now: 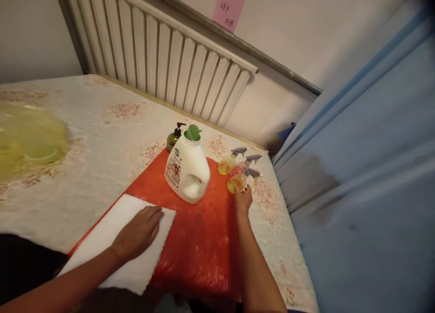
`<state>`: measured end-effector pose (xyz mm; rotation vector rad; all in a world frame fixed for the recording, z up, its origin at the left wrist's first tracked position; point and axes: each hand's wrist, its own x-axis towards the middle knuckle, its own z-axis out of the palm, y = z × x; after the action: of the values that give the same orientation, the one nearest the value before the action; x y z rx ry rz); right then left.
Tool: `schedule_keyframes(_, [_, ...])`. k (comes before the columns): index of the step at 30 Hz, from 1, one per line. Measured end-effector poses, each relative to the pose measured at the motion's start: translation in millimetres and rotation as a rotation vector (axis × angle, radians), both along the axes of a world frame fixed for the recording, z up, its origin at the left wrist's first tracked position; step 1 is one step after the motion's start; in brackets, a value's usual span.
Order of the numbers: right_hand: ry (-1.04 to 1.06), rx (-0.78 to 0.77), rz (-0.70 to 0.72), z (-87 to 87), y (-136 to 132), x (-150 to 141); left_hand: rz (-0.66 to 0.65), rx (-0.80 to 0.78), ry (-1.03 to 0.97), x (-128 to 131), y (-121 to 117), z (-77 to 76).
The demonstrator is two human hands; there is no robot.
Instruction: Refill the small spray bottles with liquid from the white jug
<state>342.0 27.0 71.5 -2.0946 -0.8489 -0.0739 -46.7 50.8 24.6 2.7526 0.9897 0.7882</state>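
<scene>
My left hand (141,231) lies on a white cloth (113,227), its fingers lying on the fabric and holding nothing. My right hand (243,199) reaches to the far right and grips the body of a small clear spray bottle (236,182) with a grey trigger and orange-yellow markings. Two similar spray bottles (225,165) stand close behind it, one yellowish and one pinkish. Between my hands stands a large white detergent jug (189,170), with a green cap (193,132) set in its mouth. Behind the jug a green pump bottle (172,142) with a black pump is partly hidden.
A shiny red covering (200,240) lies beneath the cloth and jug, on a pale floral tablecloth (98,122). Further left sits a blurred yellow translucent bag (32,138). A white radiator (163,55) lines the wall, and a blue curtain (367,168) hangs along the right.
</scene>
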Motion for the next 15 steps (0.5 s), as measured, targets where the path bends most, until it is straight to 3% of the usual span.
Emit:
schedule_keyframes(4, [-0.065, -0.07, 0.257, -14.1, -42, -65, -0.015, -0.003, -0.005, 1, -1, 3.8])
schedule_keyframes(6, [-0.215, -0.193, 0.498, -21.2, -60, -96, -0.023, -0.006, 0.001, 2, -1, 5.3])
schedule_keyframes(7, [-0.276, -0.264, 0.552, -23.2, -66, -108, -0.026, -0.009, 0.002, 2, -1, 6.0])
schedule_keyframes(10, [-0.399, -0.445, 0.584, -21.3, -79, -132, -0.028, -0.015, -0.004, 3, -1, 7.8])
schedule_keyframes(15, [-0.427, -0.598, 0.597, -5.9, -93, -146, -0.033, 0.012, 0.015, 4, -2, 9.9])
